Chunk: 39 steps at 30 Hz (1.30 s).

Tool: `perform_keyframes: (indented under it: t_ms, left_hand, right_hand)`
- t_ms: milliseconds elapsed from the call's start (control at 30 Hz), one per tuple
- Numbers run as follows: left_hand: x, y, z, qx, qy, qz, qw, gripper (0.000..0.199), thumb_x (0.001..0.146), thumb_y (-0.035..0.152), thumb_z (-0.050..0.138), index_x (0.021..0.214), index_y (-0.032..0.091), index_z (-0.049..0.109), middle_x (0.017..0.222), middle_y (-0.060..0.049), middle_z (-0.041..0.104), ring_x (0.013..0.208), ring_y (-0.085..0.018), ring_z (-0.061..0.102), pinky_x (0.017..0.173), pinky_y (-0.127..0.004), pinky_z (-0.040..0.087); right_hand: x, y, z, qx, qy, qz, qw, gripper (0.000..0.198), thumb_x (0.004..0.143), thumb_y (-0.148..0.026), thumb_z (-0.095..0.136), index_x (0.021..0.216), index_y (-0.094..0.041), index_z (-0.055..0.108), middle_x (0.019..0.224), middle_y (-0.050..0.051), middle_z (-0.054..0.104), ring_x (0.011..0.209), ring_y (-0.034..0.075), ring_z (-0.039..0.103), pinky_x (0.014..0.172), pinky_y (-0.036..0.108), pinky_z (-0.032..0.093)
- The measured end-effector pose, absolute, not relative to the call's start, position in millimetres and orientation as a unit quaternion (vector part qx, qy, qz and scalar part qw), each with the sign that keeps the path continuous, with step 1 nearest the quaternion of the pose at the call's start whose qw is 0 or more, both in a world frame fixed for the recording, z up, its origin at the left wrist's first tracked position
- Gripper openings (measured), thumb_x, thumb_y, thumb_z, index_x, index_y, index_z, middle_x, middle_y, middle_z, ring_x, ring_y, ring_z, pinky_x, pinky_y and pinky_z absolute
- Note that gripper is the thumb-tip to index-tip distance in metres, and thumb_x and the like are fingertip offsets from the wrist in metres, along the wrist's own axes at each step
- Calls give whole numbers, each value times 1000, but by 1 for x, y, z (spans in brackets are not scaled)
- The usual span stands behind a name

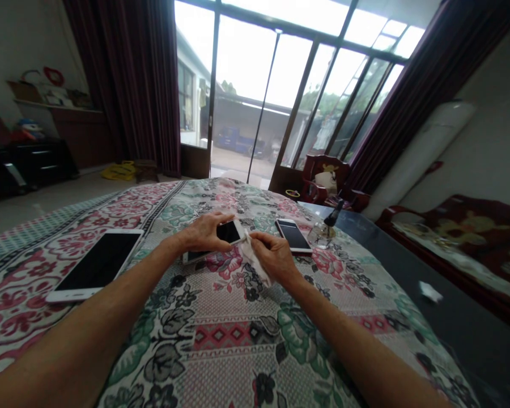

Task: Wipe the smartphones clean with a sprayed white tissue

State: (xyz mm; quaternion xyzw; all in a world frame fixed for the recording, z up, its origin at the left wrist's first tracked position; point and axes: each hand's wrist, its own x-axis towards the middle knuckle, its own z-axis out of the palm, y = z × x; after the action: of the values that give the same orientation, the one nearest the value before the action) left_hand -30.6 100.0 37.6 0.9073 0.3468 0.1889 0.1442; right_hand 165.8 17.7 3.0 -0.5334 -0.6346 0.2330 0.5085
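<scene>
My left hand [206, 231] is closed around a small white smartphone [229, 231] with a dark screen, held just above the table. In my right hand [272, 252] a white cloth or tissue [255, 263] is pinched, its upper end touching the phone's right end and the rest hanging down. Partly hidden beneath my left hand, another phone [195, 256] lies on the tablecloth. To the right of my right hand rests a white phone [294, 235] with a dark screen. A large white phone or tablet [97, 263] lies to the left, beyond my left forearm.
A floral tablecloth [229, 306] covers the table. Near its right side stands a clear glass jar [322, 233] with a dark upright piece in it. A crumpled white tissue [430, 292] lies on the dark surface at right. Carved wooden seats [463, 238] stand beyond.
</scene>
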Motion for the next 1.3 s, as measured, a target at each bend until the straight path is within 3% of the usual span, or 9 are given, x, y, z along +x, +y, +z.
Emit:
perform_keyframes:
  t_ms: [233, 400, 567, 767, 833, 933, 1067, 1300]
  left_hand:
    - [-6, 82, 37, 941, 255, 179, 133, 88, 61, 41, 72, 139, 17, 42, 130, -12, 52, 117, -27, 49, 101, -39, 39]
    - [-19, 93, 34, 923, 281, 215, 150, 83, 61, 37, 73, 137, 16, 45, 127, -13, 55, 113, -27, 52, 97, -37, 41]
    - [-42, 112, 33, 875, 346, 238, 240, 86, 61, 37, 74, 139, 17, 44, 120, -13, 58, 104, -26, 56, 88, -36, 45]
    - [-47, 113, 38, 845, 325, 246, 346, 88, 59, 35, 75, 140, 18, 43, 116, -10, 58, 103, -24, 55, 90, -38, 43]
    - [-46, 110, 40, 841, 312, 241, 371, 89, 59, 34, 75, 140, 18, 42, 116, -10, 57, 105, -24, 53, 92, -38, 43]
    - [-42, 103, 46, 842, 293, 221, 396, 87, 60, 32, 73, 140, 18, 42, 119, -10, 57, 106, -24, 53, 94, -40, 42]
    - [-37, 94, 53, 853, 271, 202, 397, 84, 60, 27, 71, 139, 22, 43, 125, -9, 56, 109, -24, 53, 97, -42, 40]
    - [-30, 90, 50, 889, 260, 176, 335, 82, 62, 26, 70, 139, 24, 43, 118, -7, 59, 105, -25, 57, 91, -41, 46]
  right_hand:
    - [184, 23, 4, -552, -604, 223, 530, 27, 78, -33, 55, 91, -17, 74, 80, 5, 71, 68, 16, 60, 60, 28, 47]
    - [176, 17, 5, -534, -631, 220, 519, 24, 77, -31, 57, 88, -19, 74, 82, 5, 71, 70, 16, 60, 59, 26, 46]
    - [156, 7, 3, -504, -667, 315, 449, 21, 77, -27, 55, 84, -21, 74, 70, 0, 67, 57, 12, 52, 50, 24, 39]
    - [148, 1, 9, -468, -734, 306, 385, 28, 83, -30, 50, 69, -21, 71, 64, 0, 65, 58, 11, 52, 55, 25, 38]
    - [154, 4, 13, -481, -725, 290, 397, 33, 84, -34, 49, 63, -20, 69, 63, 1, 64, 61, 12, 54, 58, 26, 40]
    - [163, 9, 15, -534, -659, 278, 451, 23, 80, -32, 54, 69, -20, 70, 67, 2, 66, 65, 14, 57, 60, 28, 42]
    - [164, 13, 13, -520, -569, 396, 499, 25, 81, -37, 55, 89, -20, 70, 86, 7, 70, 73, 17, 62, 58, 27, 44]
    - [163, 14, 11, -455, -505, 504, 534, 37, 82, -51, 53, 89, -17, 66, 88, 8, 68, 71, 16, 61, 52, 25, 42]
